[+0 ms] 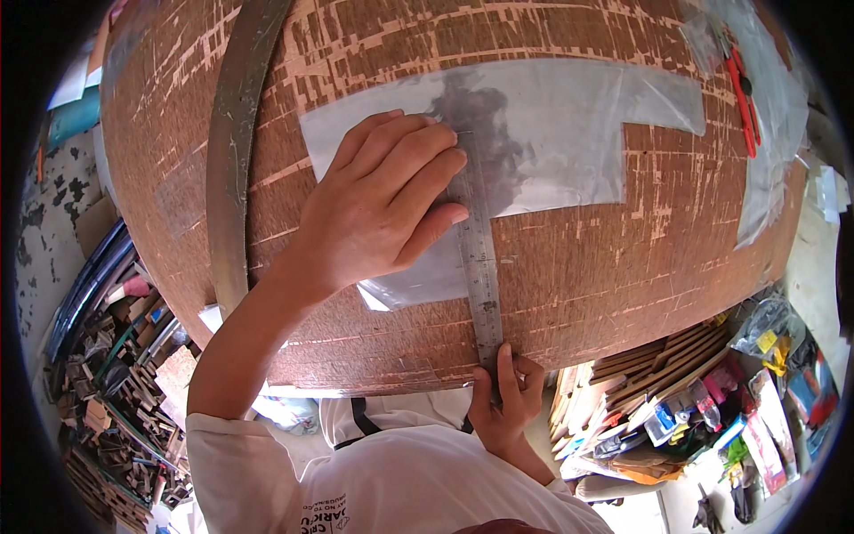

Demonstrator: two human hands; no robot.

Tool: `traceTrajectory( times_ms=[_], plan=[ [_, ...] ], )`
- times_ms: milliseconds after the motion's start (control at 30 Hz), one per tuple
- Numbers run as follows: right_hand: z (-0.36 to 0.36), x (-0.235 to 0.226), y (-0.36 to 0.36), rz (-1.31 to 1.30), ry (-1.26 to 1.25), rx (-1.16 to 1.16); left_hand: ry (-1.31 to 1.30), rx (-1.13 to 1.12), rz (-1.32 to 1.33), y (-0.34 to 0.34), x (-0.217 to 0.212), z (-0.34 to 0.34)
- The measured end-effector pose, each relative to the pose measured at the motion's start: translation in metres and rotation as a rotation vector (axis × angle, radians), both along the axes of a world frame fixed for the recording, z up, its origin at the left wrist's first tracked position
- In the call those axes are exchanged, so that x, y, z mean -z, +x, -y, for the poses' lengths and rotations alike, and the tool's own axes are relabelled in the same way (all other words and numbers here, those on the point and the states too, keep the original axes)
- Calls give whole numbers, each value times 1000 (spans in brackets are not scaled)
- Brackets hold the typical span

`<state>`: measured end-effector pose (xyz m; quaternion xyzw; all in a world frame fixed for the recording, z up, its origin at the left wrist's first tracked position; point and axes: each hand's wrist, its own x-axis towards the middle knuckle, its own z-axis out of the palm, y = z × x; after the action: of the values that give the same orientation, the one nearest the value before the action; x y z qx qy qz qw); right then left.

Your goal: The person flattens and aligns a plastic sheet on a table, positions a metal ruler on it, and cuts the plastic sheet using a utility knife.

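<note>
A steel ruler (pixel 485 285) lies lengthwise on a scratched brown wooden table (pixel 587 285), running from the table's near edge up onto a clear plastic sheet (pixel 569 142). My left hand (pixel 387 191) rests flat on the sheet, fingers stretched out, with its fingertips and thumb at the ruler's left edge near the far end. At the near edge, my right hand (pixel 511 392) is closed on the ruler's near end, thumb and forefinger on either side of it. The sheet has a stepped outline, with a narrower strip reaching right. Part of it is hidden under my left hand.
A long dark metal straightedge (pixel 233 151) crosses the table at left. A red-handled cutting tool (pixel 743 98) lies at far right by more clear plastic (pixel 774 178). Wood scraps (pixel 133 392) fill the floor at left; stacked wooden strips (pixel 640 374) and packages sit below right.
</note>
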<state>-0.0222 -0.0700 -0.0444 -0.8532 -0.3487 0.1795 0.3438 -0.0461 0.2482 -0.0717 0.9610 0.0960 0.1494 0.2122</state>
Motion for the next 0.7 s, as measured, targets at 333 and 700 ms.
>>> traceTrajectory(
  times_ms=[333, 700],
  plan=[
    [0, -3, -1, -5, -21, -7, -9, 1, 45, 2, -3, 1],
    [5, -12, 2, -10, -88, -46, -4, 10, 80, 3, -3, 1]
  ],
)
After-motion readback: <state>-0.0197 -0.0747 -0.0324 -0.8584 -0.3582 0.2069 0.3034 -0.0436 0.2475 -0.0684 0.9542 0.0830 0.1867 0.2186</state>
